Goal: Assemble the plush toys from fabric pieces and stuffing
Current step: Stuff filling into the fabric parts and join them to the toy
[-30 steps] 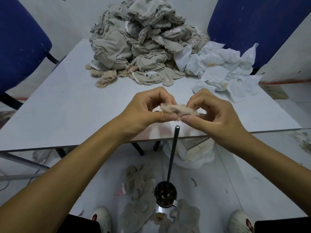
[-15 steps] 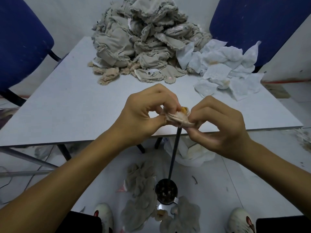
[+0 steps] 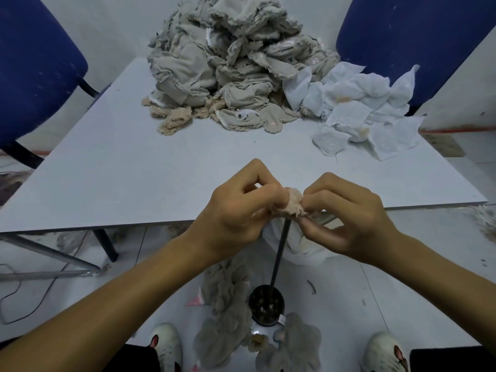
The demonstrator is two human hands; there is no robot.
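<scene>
A small fuzzy fabric piece (image 3: pixel 294 204) is pinched between the left hand (image 3: pixel 236 210) and the right hand (image 3: pixel 346 213), atop a dark rod (image 3: pixel 280 253). A heap of fabric pieces (image 3: pixel 228 63) is seen on the surface (image 3: pixel 120 170).

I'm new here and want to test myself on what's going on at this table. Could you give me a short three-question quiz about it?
1. True or false: both hands pinch the small beige fabric piece over the upright black rod.
2. Which lies on the table's far right? A) white fabric squares B) scissors C) a spool of thread
3. Fill in: the big heap of grey-beige fabric pieces sits at the table's ____ edge.

Key: 1 true, the left hand and right hand both grip it. 2 A. 3 far.
</scene>
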